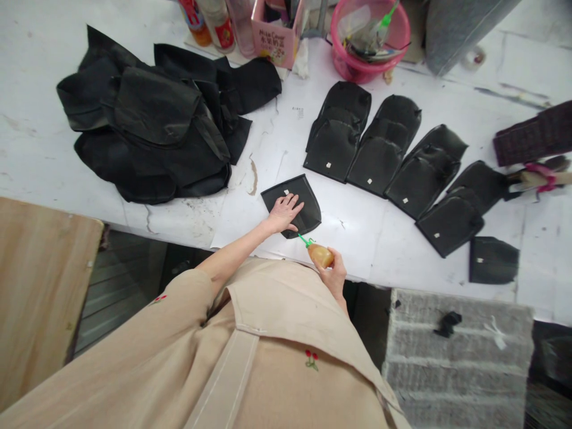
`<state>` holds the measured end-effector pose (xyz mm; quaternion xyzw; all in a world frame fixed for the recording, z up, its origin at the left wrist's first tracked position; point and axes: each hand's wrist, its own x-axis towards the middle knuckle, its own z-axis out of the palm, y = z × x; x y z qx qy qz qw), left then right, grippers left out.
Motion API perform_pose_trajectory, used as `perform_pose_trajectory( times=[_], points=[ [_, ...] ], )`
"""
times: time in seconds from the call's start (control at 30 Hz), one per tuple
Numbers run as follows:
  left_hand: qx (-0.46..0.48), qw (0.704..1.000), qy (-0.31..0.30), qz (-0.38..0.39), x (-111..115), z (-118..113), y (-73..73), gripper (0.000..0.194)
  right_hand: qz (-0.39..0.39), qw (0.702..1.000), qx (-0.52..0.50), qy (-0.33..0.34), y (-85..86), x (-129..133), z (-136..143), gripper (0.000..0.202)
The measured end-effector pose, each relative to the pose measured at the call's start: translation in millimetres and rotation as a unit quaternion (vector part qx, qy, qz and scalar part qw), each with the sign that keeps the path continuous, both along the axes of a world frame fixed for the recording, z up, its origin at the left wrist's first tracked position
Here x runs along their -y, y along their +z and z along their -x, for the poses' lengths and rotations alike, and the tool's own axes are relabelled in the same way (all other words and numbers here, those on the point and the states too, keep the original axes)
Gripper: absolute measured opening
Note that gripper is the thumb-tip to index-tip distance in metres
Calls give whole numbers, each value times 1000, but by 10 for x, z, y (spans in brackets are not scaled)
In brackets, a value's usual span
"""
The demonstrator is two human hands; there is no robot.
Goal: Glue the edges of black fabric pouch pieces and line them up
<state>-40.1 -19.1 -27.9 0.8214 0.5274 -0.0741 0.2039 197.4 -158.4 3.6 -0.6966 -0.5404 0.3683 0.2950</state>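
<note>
Under my left hand (285,213) a black leather-like piece (309,205) lies flat on the white table, its straight edge away from me and its rounded edge toward the right and front. The fingers of that hand are spread and press on the piece. My right hand (334,275) is closed around a squeeze bottle of amber glue (320,255). The bottle's thin green nozzle (304,240) points at the near edge of the black piece; whether it touches cannot be made out.
A heap of loose black pieces (156,119) lies at the left. Overlapping stacks of similar black pieces (333,143) fan out to the right. Behind stand a pink basin (353,71) with tools, a pink box (272,44) and bottles (221,27). Scissors (531,179) lie at far right.
</note>
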Motion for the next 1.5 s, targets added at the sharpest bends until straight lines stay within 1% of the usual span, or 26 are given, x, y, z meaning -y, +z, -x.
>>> perform_pose_trajectory(
  times=[0.2, 0.43, 0.7, 0.83, 1.03, 1.13, 1.2, 1.27, 1.33, 1.43, 1.5],
  points=[
    [0, 1000, 3, -5, -6, 4, 7, 96, 1, 999, -2, 37, -21, -15, 50, 57],
    [-1, 1000, -1, -7, -19, -7, 37, 96, -3, 998, -12, 63, -47, -42, 83, 59],
    [-7, 1000, -7, -19, -22, -2, 12, 96, -4, 999, -10, 34, -88, -50, 108, 59],
    [-12, 1000, -4, -18, -24, -13, 15, 97, 6, 999, -16, 45, -90, -36, 113, 60],
    [-23, 1000, -2, -21, -19, -25, 30, 94, 23, 999, -25, 38, -34, -17, 81, 61],
    [-26, 999, 9, -25, -15, -52, 42, 94, 54, 997, -60, 2, 33, 2, 54, 62],
    [-31, 999, 22, -24, -17, -93, 54, 94, 85, 989, -112, -43, 70, 27, 27, 63],
    [-38, 998, 38, -23, -24, -158, 71, 94, 109, 973, -174, -102, 91, 60, -9, 64],
    [-47, 997, 59, -24, -38, -242, 94, 94, 116, 952, -227, -168, 99, 90, -52, 60],
    [-68, 993, 99, -21, -70, -368, 137, 92, 102, 922, -282, -245, 103, 118, -119, 48],
    [-76, 991, 112, -6, -95, -422, 166, 92, 85, 911, -295, -277, 107, 127, -162, 45]
  ],
)
